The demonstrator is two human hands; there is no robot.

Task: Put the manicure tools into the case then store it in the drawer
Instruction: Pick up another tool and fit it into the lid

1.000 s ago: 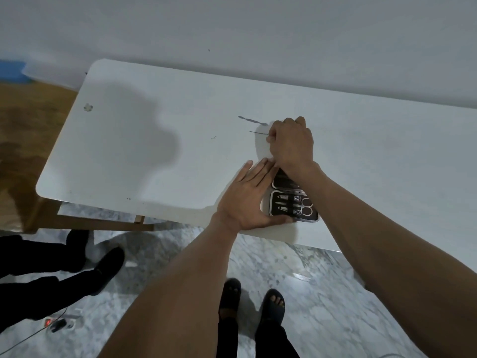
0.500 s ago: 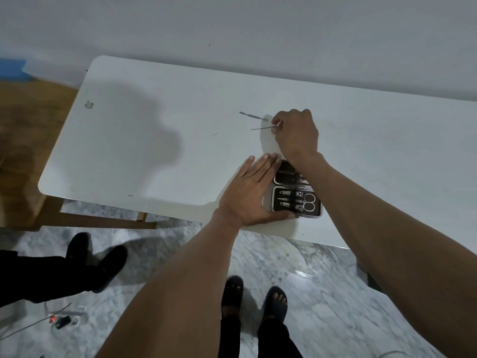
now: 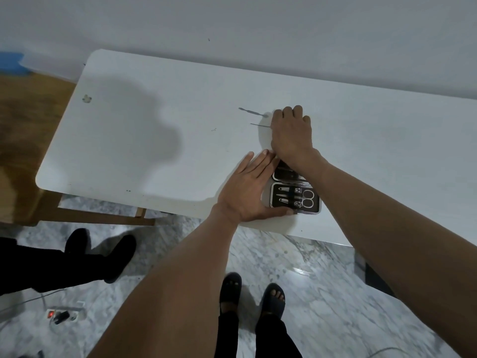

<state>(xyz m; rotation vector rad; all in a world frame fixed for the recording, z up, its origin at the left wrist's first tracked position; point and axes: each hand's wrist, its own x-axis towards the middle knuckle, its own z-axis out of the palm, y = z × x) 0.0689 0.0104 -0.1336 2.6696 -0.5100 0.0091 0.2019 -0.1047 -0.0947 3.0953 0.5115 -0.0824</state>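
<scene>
White table (image 3: 160,140) with rounded corners, pushed against a plain pale wall (image 3: 258,29). Wooden frame (image 3: 103,217) visible beneath its near edge. Grey-veined marble floor (image 3: 322,293). Power strip (image 3: 63,314) on floor at left, red switch lit. Brown wood surface (image 3: 28,120) beyond the table's left end. Light dim, soft shadow on tabletop.

The right hand (image 3: 291,133) covers the near end of a thin tool (image 3: 259,125) and much of the open case's (image 3: 295,200) far half; its curled fingertips are hidden, its grip unreadable.
</scene>
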